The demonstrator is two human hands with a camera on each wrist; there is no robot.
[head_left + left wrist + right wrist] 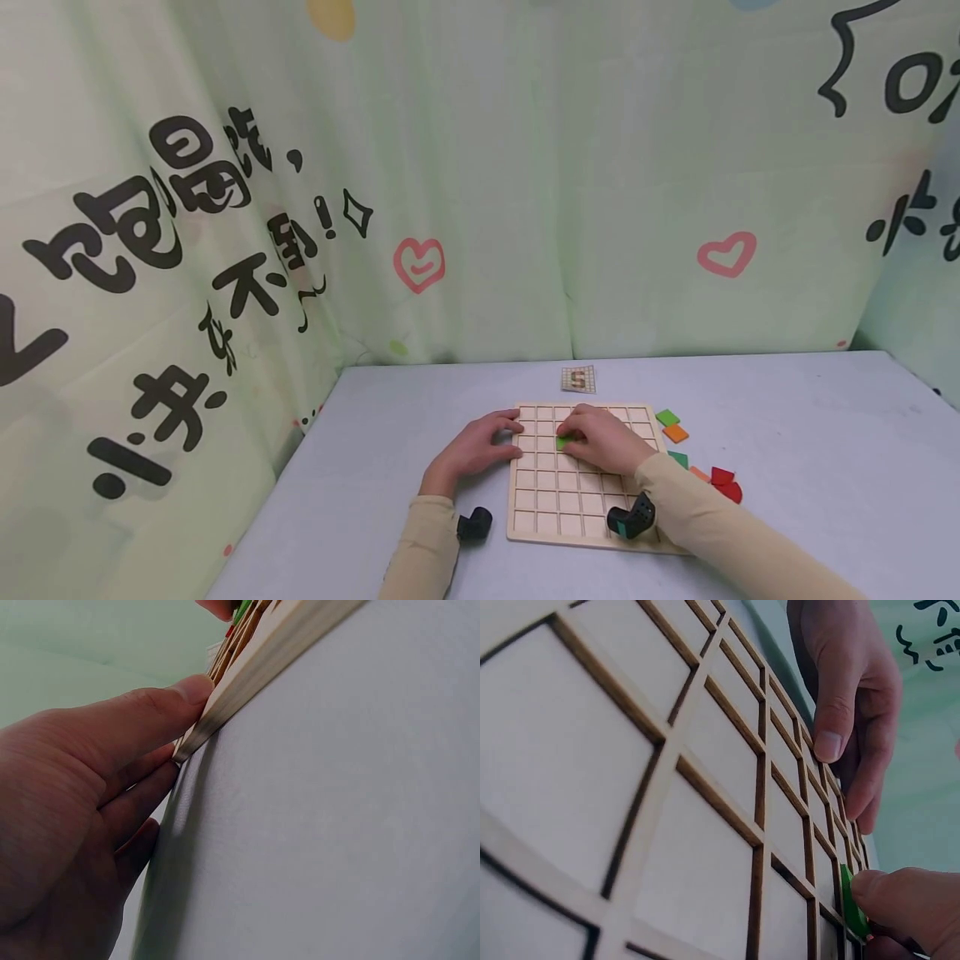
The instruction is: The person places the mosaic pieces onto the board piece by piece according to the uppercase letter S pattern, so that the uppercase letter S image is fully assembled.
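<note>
A square wooden grid board point(536, 502) lies on the table. My left hand point(480, 446) touches its left edge with thumb and fingertips, the fingers only slightly bent. In the left wrist view the thumb point(196, 688) rests against the board's rim. Over the upper middle of the grid, my right hand point(606, 440) pinches a green tile point(562, 443). Seen from the right wrist, the green tile point(850, 901) stands tilted at the grid cells under the thumb. A small red bit point(229, 631) shows beside the green in the left wrist view; its kind is unclear.
Right of the board lie loose pieces: a green tile point(667, 417), an orange tile point(676, 433), a darker green piece point(678, 459) and red pieces point(726, 487), partly behind the right sleeve. A small patterned card point(578, 379) lies beyond the board. A printed curtain point(570, 192) hangs behind the table.
</note>
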